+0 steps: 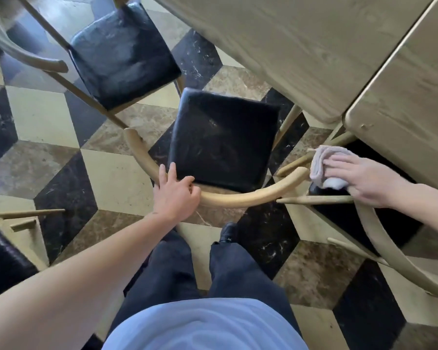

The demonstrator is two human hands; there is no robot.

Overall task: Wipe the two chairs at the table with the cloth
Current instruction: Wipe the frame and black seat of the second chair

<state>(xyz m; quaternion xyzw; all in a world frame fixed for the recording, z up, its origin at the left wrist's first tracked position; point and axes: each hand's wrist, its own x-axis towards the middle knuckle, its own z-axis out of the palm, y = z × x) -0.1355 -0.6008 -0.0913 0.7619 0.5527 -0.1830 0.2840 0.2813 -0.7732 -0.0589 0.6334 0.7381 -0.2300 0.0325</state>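
Note:
A chair with a black padded seat (pixel 220 140) and a curved pale wooden backrest (pixel 250 195) stands right below me. My left hand (pixel 175 193) is closed around that backrest at its left bend. A second chair (pixel 379 231) with a dark seat stands to the right, partly under the table. My right hand (pixel 362 178) presses a crumpled pale pink-grey cloth (pixel 321 165) down at the near corner of that chair, just past the tip of the first chair's backrest.
Two light wooden tabletops (pixel 301 51) fill the upper right. A third black-seated chair (pixel 122 54) stands at the upper left, and part of another (pixel 5 256) at the lower left. The floor (pixel 106 173) is patterned marble tile. My legs and shoe are below.

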